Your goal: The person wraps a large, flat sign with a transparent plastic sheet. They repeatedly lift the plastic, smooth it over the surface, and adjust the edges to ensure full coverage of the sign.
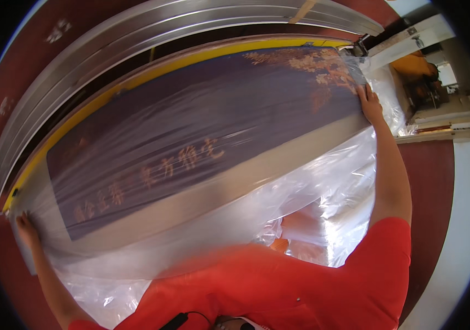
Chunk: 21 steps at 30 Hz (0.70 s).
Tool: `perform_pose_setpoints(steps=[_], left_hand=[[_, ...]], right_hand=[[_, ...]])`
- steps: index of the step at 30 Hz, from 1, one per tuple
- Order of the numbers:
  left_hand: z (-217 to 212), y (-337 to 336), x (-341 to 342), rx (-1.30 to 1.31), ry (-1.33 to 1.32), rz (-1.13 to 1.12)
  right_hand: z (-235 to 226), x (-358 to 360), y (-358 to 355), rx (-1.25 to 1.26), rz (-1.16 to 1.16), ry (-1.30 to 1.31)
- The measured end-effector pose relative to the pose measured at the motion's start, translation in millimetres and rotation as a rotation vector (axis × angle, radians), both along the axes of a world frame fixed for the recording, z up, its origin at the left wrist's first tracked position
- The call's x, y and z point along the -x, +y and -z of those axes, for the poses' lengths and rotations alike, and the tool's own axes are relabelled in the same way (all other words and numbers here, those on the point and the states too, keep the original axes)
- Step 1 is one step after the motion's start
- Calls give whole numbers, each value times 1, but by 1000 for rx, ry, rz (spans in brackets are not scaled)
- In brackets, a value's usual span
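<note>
A long dark blue printed sheet point(191, 126) with gold lettering and orange leaf patterns lies on a flat bed, under a clear plastic film point(323, 181). My left hand point(26, 228) grips the film's edge at the sheet's left end. At the right end my right hand point(369, 102) presses flat on the film over the sheet. Both arms are stretched wide apart. The loose film sags down toward my red shirt.
A yellow-edged frame point(136, 80) and long silver metal rails point(152, 27) run behind the sheet. The floor is dark red point(430, 176). Far right stands a white bench with equipment point(433, 93), and a person in yellow is behind it.
</note>
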<state>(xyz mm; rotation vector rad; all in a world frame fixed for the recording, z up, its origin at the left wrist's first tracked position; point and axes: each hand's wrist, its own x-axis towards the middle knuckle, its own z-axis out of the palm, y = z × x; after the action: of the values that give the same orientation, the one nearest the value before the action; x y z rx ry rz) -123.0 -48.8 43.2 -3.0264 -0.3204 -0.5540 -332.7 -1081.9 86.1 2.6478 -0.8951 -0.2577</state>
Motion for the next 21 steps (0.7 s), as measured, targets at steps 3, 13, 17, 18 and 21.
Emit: perform_pose_setpoints(steps=[3, 13, 17, 18, 21], left_hand=[[-1, 32, -11, 34, 77, 101], [12, -46, 37, 467, 251, 217], [-23, -26, 69, 463, 293, 164], [-17, -30, 51, 452, 309, 189], [-4, -23, 33, 410, 333, 202]], right_hand=[[-7, -23, -23, -828, 127, -653], [213, 305, -101, -72, 733, -96], [247, 173, 72, -371, 793, 144], [262, 169, 74, -276, 628, 70], [270, 124, 72, -305, 449, -80]])
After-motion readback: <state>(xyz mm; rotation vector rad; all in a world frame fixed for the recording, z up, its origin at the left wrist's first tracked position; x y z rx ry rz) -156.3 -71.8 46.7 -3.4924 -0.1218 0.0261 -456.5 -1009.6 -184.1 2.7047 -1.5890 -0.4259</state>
